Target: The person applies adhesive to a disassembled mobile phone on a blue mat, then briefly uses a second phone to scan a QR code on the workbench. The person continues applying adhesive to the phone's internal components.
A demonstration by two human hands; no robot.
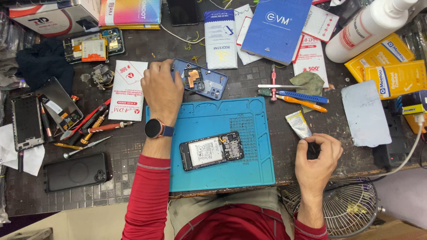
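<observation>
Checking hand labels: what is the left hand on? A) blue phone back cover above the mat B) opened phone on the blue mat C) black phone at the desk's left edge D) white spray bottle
A: the left hand rests on the blue phone back cover just above the blue mat, while the opened phone lies untouched on the mat.

Head-worn view, steeply down, fairly close over cluttered workbench (133,153).

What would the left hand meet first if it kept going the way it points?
The left hand points up the bench and already touches the blue phone frame. Straight beyond its fingers lies bare dark bench, then probably the colourful box at the far edge; depth is unclear.
</observation>
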